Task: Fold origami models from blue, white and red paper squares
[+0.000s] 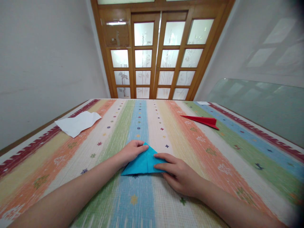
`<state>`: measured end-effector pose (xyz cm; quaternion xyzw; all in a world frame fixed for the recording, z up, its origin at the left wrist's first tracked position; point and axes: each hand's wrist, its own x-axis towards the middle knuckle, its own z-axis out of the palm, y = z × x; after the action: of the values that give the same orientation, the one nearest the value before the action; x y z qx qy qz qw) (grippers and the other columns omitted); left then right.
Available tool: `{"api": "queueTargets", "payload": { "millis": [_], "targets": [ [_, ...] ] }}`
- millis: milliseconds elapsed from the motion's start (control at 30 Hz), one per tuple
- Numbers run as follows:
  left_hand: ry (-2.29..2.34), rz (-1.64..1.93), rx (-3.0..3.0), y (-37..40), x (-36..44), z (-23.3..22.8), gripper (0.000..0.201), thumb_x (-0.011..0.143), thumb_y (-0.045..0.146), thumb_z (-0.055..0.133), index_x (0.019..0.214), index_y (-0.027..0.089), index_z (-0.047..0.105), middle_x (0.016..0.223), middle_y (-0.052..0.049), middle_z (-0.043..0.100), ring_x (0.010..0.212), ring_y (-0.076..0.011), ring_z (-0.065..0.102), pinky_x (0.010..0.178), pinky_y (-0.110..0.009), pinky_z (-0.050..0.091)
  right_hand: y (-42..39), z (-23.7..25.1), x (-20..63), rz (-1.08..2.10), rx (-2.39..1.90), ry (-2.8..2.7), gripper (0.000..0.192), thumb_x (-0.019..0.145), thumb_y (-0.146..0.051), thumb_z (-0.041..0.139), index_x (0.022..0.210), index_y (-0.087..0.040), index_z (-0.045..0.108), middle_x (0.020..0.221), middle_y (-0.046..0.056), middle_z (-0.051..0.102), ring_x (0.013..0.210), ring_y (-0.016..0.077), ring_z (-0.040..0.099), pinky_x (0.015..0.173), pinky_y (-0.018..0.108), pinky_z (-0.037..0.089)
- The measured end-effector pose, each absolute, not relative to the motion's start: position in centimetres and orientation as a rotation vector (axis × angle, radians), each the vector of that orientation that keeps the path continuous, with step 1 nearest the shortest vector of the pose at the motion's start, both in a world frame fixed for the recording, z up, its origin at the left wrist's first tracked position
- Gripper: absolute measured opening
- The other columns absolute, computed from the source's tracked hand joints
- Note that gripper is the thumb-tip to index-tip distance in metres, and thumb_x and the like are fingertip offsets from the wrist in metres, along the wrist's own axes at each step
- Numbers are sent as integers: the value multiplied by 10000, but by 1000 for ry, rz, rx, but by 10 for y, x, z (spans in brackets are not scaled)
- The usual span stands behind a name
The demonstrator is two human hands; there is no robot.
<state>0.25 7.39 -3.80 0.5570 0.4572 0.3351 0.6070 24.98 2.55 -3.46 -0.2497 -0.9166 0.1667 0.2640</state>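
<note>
A blue sheet of paper [142, 163], folded into a triangle with a crease down its middle, lies on the striped tablecloth in front of me. Near its top corner, my left hand [133, 152] grips the upper left edge, thumb on top and fingers mostly hidden behind. My right hand [178, 172] holds the right corner, with two fingers over the paper and the thumb below its lower edge. The triangle's long side faces me.
A red paper plane [201, 121] rests on the right part of the tablecloth [133, 205]. White paper [78, 123] with an uneven edge lies at the left. Beyond the table stand wooden doors with glass panes [156, 57]. A pale green board [261, 110] leans along the right wall.
</note>
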Motion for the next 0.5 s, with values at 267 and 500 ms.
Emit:
{"api": "queueTargets", "payload": {
  "millis": [267,500],
  "targets": [
    [1128,769,1684,75,1,-40,300,817,339,689,1066,173,665,595,69,467,559,-119,427,568,-243,322,31,-25,251,460,-639,-2403,192,893,-172,570,977,-230,734,1069,66,747,1130,253,649,1033,483,465],
    [1096,702,2132,62,5,-40,621,854,244,683,1438,257,472,833,22,624,746,-160,576,737,-289,445,37,-32,250,351,-700,-2413,127,922,-268,644,1022,-239,718,1088,65,731,1150,250,623,1047,487,440]
  ]
}}
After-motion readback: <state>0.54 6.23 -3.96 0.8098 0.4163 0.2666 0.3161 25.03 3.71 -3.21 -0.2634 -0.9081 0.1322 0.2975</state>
